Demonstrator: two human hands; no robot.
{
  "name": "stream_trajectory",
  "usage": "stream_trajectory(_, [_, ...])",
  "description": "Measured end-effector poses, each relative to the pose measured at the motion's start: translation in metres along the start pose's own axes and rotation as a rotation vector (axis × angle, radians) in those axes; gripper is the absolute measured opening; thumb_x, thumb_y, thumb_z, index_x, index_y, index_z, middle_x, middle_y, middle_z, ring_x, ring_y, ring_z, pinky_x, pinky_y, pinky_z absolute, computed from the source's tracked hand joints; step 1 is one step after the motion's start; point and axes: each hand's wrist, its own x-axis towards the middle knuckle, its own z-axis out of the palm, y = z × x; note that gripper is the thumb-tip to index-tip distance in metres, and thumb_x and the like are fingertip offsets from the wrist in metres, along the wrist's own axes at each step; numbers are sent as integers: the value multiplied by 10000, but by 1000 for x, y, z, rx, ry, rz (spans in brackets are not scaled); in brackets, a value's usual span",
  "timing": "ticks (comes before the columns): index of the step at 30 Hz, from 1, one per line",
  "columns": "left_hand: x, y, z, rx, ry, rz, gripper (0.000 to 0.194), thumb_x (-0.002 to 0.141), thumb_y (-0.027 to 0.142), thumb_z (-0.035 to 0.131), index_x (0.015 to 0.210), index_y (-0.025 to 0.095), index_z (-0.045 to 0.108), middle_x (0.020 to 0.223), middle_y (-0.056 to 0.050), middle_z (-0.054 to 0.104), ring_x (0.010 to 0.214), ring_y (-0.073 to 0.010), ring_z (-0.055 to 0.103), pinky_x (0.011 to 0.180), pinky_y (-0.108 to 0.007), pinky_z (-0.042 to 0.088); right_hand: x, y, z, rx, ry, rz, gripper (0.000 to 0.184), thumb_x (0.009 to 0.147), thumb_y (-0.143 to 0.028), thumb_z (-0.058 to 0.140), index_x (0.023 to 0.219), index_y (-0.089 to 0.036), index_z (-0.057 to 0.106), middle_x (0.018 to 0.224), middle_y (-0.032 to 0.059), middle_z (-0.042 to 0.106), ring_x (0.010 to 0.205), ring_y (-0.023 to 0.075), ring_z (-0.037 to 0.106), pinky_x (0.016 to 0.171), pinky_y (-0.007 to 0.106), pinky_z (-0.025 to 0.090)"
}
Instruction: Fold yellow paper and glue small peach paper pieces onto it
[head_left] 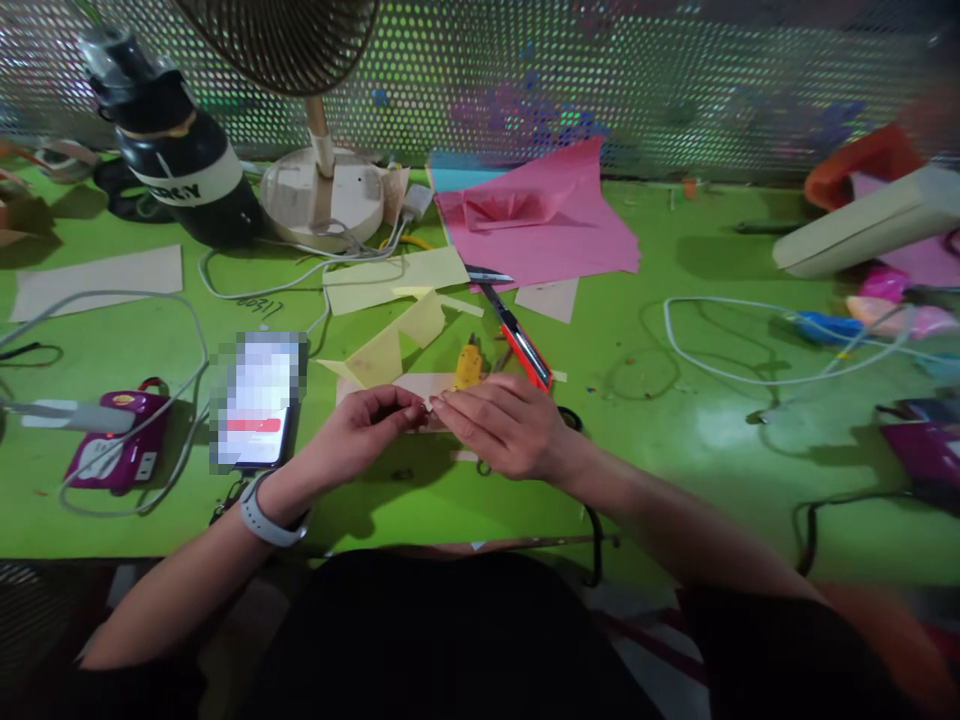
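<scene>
Over the table (637, 490), left hand (364, 425) and right hand (517, 430) narrowly pinch one tiny thing (425, 408), and what is finished or left, I cannot tell

Hands (442, 425) nearly meet, perhaps pinching something tiny; red cutter (525, 352) beyond.

Passage over green tabletop (626, 285) between red box cutter (527, 352) and right-hand white cable loop (667, 325); phone (259, 400), purple power adapter (135, 455) obstruct left; fan (320, 140), black bottle (191, 170) behind
</scene>
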Motion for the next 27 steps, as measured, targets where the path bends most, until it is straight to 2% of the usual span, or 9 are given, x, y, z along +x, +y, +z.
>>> stream_trajectory(5, [0, 1, -1, -20, -28, -33, 199, 847, 334, 632, 888, 143, 669, 894, -63, 724, 832, -154, 658, 825, -309, 509, 0, -1, 1, -54, 31, -41, 218, 936, -119, 494, 1095, -167, 635, 993, 72, 723, 857, 178, 641, 764, 364, 488])
stream_trajectory(13, [-1, 4, -1, -21, -32, -73, 225, 832, 368, 654, 885, 152, 688, 883, -56, 724, 815, -156, 642, 821, -311, 502, -2, -1, 4, 4, 88, -9, 221, 948, -148, 488, 1118, -160, 628, 989, 76, 715, 858, 179, 626, 751, 358, 458])
stream_trajectory(18, [0, 3, -1, -42, -44, -79, 232, 818, 378, 670, 877, 155, 689, 870, -50, 720, 804, -150, 636, 810, -297, 496, -2, -1, 3, -27, 78, -36, 184, 927, -139, 527, 1070, -133, 644, 962, 86, 721, 824, 176, 628, 736, 354, 455])
stream_trajectory(23, [-1, 6, 0, -41, -28, -104, 238, 804, 394, 682, 865, 165, 704, 873, -60, 734, 811, -165, 648, 830, -314, 509, -5, -2, 6, 90, 46, 30, 237, 933, -147, 532, 1153, -175, 616, 970, 69, 706, 849, 174, 626, 741, 358, 448])
stream_trajectory(27, [-1, 5, -1, -67, 7, -98, 228, 790, 384, 702, 847, 164, 722, 856, -52, 741, 808, -166, 657, 849, -320, 512, -6, -2, 6, 100, 29, 53, 251, 937, -133, 509, 1158, -187, 613, 966, 64, 693, 830, 174, 612, 726, 360, 454])
